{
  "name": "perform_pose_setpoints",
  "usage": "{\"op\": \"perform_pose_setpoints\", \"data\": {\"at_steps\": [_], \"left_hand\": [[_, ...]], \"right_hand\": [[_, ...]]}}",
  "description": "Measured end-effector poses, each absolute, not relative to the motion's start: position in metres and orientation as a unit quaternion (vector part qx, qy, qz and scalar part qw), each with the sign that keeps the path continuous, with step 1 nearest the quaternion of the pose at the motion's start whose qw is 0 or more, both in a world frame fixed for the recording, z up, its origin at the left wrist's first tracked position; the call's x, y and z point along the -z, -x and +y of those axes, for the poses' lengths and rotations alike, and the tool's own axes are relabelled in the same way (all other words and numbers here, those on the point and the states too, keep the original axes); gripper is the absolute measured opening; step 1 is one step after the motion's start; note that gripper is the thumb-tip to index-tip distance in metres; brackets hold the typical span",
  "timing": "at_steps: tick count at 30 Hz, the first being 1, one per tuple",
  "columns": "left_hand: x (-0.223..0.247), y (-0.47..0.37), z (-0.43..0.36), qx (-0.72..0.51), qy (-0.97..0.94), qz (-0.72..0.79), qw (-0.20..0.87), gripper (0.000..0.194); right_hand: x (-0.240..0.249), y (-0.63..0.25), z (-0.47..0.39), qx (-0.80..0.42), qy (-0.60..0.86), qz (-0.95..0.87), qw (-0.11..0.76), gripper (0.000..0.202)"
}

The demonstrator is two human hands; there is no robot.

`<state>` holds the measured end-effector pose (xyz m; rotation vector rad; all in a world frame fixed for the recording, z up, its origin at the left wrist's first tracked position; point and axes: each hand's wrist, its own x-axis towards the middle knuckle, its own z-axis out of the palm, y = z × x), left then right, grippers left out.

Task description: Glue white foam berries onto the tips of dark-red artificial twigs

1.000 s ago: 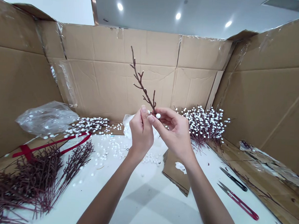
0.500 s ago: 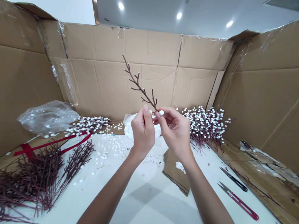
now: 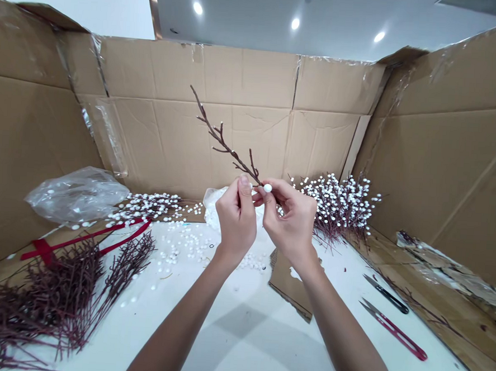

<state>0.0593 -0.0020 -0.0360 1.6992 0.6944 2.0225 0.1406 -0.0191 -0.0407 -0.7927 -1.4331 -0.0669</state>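
A bare brown artificial branch (image 3: 221, 136) with short side twigs, some tipped white, slants up and left above the table. Its lower end runs into the fingers of my right hand (image 3: 290, 216), which pinch it. A white foam berry (image 3: 267, 188) shows at my right thumb tip. My left hand (image 3: 237, 221) is closed beside it, thumb up, with a small white berry (image 3: 251, 185) partly showing at its fingertips. Most of that berry is hidden. Both hands are close together, in front of the cardboard back wall (image 3: 171, 136).
Loose white berries (image 3: 189, 241) and a cardboard piece (image 3: 290, 283) lie on the white table (image 3: 238, 341). Bare branches (image 3: 65, 292) with red ribbon (image 3: 42, 251) are at left, berried branches (image 3: 339, 205) at right. Black snips (image 3: 386, 293) and red snips (image 3: 394, 330) lie front right.
The branch has tilted further left, its tip now lower and farther left. My hands stay together in nearly the same place, and the view has shifted slightly.
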Motion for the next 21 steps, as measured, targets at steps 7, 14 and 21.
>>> {"op": "perform_pose_setpoints", "data": {"at_steps": [7,14,21], "left_hand": [[0.0347,-0.0608,-0.0048,-0.731,-0.612,0.270,0.136,0.042],[0.0365,-0.0623,-0.0049,-0.732,-0.609,0.286,0.111,0.039],[0.0379,-0.0629,-0.0050,-0.724,-0.613,0.302,0.094,0.038]], "right_hand": [[0.0383,-0.1391,-0.0222,0.083,0.357,-0.639,0.677,0.020],[0.0385,-0.1383,-0.0211,0.106,0.361,-0.636,0.674,0.022],[0.0394,-0.1376,-0.0218,0.129,0.364,-0.633,0.671,0.022]]}}
